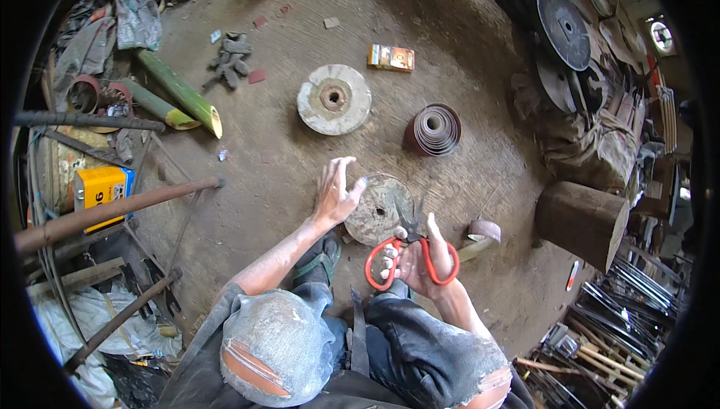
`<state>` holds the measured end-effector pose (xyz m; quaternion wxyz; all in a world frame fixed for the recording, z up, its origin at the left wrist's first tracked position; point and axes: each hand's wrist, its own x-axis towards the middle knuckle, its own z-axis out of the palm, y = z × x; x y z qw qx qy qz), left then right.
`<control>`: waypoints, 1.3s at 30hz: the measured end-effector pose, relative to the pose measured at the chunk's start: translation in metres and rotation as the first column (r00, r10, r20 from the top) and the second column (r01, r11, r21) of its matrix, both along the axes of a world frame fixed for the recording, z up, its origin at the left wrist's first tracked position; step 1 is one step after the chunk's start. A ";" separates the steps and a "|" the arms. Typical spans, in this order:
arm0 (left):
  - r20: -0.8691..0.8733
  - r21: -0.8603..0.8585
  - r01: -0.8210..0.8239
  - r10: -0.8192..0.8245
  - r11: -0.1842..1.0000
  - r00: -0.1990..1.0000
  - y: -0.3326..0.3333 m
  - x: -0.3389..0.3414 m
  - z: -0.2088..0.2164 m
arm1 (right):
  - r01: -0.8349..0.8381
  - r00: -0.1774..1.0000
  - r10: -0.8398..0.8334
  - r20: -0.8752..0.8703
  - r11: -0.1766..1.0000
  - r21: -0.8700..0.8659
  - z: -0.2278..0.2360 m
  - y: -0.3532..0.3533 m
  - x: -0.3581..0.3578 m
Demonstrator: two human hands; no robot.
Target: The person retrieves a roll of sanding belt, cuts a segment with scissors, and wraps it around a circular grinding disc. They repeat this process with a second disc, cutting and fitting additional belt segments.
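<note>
Scissors (409,236) with red looped handles and dark blades are held in my right hand (417,265), blades apart and pointing away from me. The fingers curl at the left loop and the thumb passes by the right one. Under the blades lies a round, grey, worn wheel (375,197) with a hole in its centre. At its left edge is my left hand (334,197), open, fingers stretched forward and nothing in it; whether the thumb touches the wheel I cannot tell. Both hands are dusted white.
Farther off lie a second pale wheel (334,101), a coiled brown roll (433,131) and a small orange box (391,58). A curled strip (484,230) sits to the right, near a wooden log (581,221). On the left are metal bars (120,214) and bamboo pieces (180,92).
</note>
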<state>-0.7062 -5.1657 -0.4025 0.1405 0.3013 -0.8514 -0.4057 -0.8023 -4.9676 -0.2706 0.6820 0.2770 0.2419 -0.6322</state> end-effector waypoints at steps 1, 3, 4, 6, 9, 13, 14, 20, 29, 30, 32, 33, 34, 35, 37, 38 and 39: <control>0.087 -0.024 -0.009 0.011 1.000 0.996 0.005 -0.006 -0.003 | -0.001 1.000 0.001 0.013 0.999 0.048 -0.003 -0.005 0.000; 0.200 -0.135 -0.041 0.068 0.990 0.977 0.011 -0.019 -0.006 | 0.072 0.990 -0.074 0.118 0.997 0.022 -0.004 -0.016 -0.001; 0.193 -0.138 -0.062 0.088 0.989 0.977 0.013 -0.025 -0.007 | 0.062 0.993 -0.067 0.097 0.997 0.054 -0.004 -0.023 -0.002; 0.217 -0.154 -0.045 0.078 0.987 0.973 0.012 -0.032 -0.007 | 0.069 0.996 -0.073 0.055 0.995 0.077 -0.004 -0.035 -0.006; 0.236 -0.199 -0.015 0.062 0.980 0.970 0.012 -0.034 -0.010 | 0.096 0.986 -0.120 0.118 0.977 0.192 -0.009 -0.047 -0.011; 0.209 -0.181 -0.013 0.052 0.983 0.977 0.013 -0.033 -0.015 | 0.149 0.956 -0.162 0.245 0.986 0.069 -0.024 -0.055 -0.015; 0.213 -0.176 -0.014 0.052 0.984 0.976 0.013 -0.033 -0.015 | 0.164 0.956 -0.171 0.239 0.985 0.046 -0.027 -0.057 -0.016; 0.238 -0.146 -0.019 0.054 0.989 0.970 0.010 -0.037 -0.008 | 0.141 0.971 -0.173 0.167 0.972 0.188 -0.025 -0.068 -0.019; 0.120 -0.150 0.002 0.017 0.989 0.993 0.013 -0.026 -0.027 | 0.137 0.980 -0.179 0.092 0.928 0.345 -0.049 -0.093 -0.031; 0.128 -0.138 0.001 0.017 0.990 0.992 0.013 -0.025 -0.027 | 0.157 0.983 -0.182 0.031 0.912 0.378 -0.052 -0.094 -0.032; 0.103 -0.111 0.035 -0.024 0.993 0.994 0.012 -0.025 -0.027 | 0.175 0.983 -0.178 -0.043 0.853 0.492 -0.059 -0.101 -0.035; 0.075 -0.108 0.032 -0.024 0.994 0.997 0.011 -0.025 -0.025 | 0.218 0.973 -0.225 -0.043 0.854 0.473 -0.061 -0.104 -0.036; 0.086 -0.095 0.059 -0.051 0.994 0.995 0.008 -0.026 -0.023 | 0.200 0.972 -0.234 0.035 0.891 0.408 -0.061 -0.106 -0.038; 0.052 -0.051 0.112 -0.109 0.992 0.993 0.005 -0.026 -0.019 | 0.210 0.976 -0.213 -0.037 0.894 0.396 -0.059 -0.107 -0.035; 0.007 0.036 0.227 -0.227 0.973 0.974 -0.005 -0.024 -0.011 | 0.250 0.962 -0.161 -0.220 0.843 0.476 -0.050 -0.106 -0.032; -0.116 0.048 0.291 -0.284 0.955 0.952 -0.012 -0.023 -0.007 | 0.228 0.967 -0.155 -0.203 0.884 0.409 -0.043 -0.102 -0.030; -0.199 0.094 0.357 -0.334 0.929 0.921 -0.015 -0.018 -0.001 | 0.149 0.987 -0.109 -0.116 0.885 0.441 -0.031 -0.089 -0.028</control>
